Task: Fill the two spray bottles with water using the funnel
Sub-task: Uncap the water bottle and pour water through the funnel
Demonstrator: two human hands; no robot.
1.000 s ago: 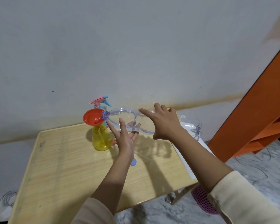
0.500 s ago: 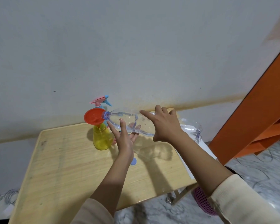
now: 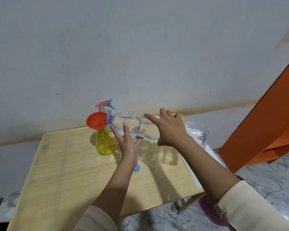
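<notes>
Item: yellow spray bottle (image 3: pixel 105 144), translucent, upright, its spray head off; taken as reference point for all entries. Seated in its neck: red funnel (image 3: pixel 96 121), bowl tilted toward the viewer. Lying level to the right of the yellow spray bottle and above its shoulder: clear water bottle (image 3: pixel 132 120), large, uncapped, its blue-ringed mouth touching the funnel's right rim and its base pointing away to the right. Whether water is running from it cannot be told. Left hand (image 3: pixel 128 140): palm up, just right of the yellow spray bottle, fingers extended and bearing the water bottle's front end from underneath; not clasped round it. Right hand (image 3: pixel 169 130): farther right, laid over the water bottle's middle, fingers spread across the top and thumb below, gripping it. Both wrists show cream sleeves. Directly behind the yellow spray bottle, against the wall: second spray bottle (image 3: pixel 104 104), pink trigger head with blue nozzle showing above the funnel, body mostly hidden. Beneath the yellow spray bottle: wooden table (image 3: pixel 57 172), pale. Nearer the viewer and to the right of the yellow spray bottle, flat on that surface: blue cap (image 3: pixel 137 167), partly behind the left forearm. Well to the right: white sheet (image 3: pixel 193 175) overhanging the table edge, orange shelf unit (image 3: pixel 265 114), pink mesh basket (image 3: pixel 208 209) on the floor.
</notes>
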